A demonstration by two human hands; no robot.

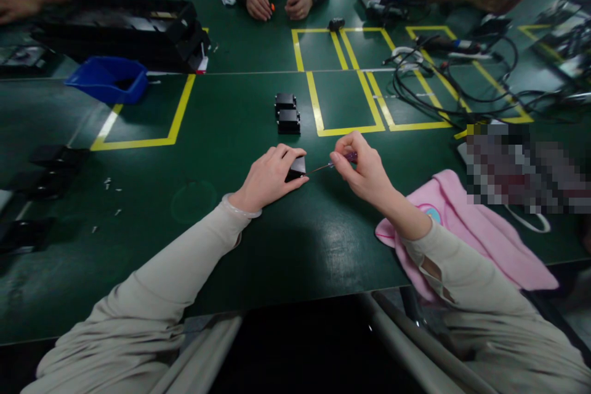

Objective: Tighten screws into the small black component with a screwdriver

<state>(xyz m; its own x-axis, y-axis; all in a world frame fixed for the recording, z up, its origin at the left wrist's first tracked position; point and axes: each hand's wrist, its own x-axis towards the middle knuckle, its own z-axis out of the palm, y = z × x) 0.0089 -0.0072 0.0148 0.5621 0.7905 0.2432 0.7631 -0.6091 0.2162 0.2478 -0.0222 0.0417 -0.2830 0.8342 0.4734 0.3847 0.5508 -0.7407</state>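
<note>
A: Containers first. Shallow blue plastic bin [107, 79] far left on the dark green worktop [221, 135], beside a yellow tape outline. Contents not visible from this angle.

B: Long black tray [120, 28] behind it; what lies in it is too dark to tell. Any writing?

A: None readable. A patch on the right is blurred out.

B: The piece in hand?

A: Small black box-shaped part [297, 168], matte, one lighter angled face. It sits on the worktop, centre, under the left hand [270, 177], whose fingers curl over it and thumb presses its side.

B: Right hand [362, 171]?

A: Fingers pinched on a thin purple-handled screwdriver [335, 163], tip pointing at the part, just beside it.

B: Nearby?

A: Two matching black blocks [287, 113] stacked further back. Pink cloth [466, 228] by the right forearm. Tangled black cables [443, 86] at right. Other people's hands [277, 5] rest at the far edge.
</note>
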